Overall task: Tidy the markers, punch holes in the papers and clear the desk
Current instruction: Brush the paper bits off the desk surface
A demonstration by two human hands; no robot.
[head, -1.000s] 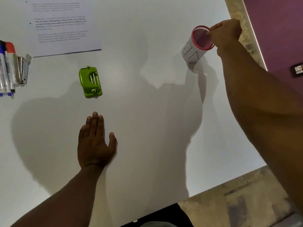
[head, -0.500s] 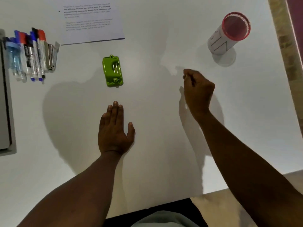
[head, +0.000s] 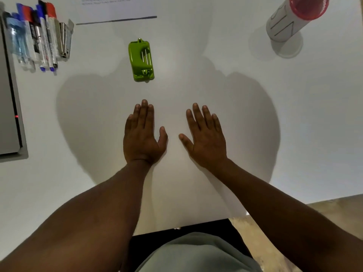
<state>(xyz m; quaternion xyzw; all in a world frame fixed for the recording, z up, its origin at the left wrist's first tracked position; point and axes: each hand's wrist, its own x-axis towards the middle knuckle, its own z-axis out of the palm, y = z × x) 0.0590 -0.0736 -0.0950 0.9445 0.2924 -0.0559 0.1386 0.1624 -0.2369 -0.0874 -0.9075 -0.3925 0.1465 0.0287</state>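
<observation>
Both palms lie flat on the white desk point(head: 294, 124), fingers straight: my left hand point(head: 142, 134) and my right hand point(head: 206, 136), side by side and holding nothing. A green hole punch point(head: 141, 60) sits just beyond my left fingertips, apart from them. Several markers point(head: 42, 36) with red, blue and black caps lie in a row at the far left. A printed sheet of paper point(head: 117, 8) lies at the top edge. A white cylindrical holder with a red rim point(head: 290, 18) stands at the far right.
A metal stapler-like tool point(head: 63, 39) lies beside the markers. A grey flat device point(head: 9, 107) lies along the left edge. The desk's front edge runs near my body, with tan floor point(head: 275, 232) to the right.
My right hand left the red-rimmed holder, drew back toward me and went from curled to flat on the desk beside my left hand. The left hand stayed flat.
</observation>
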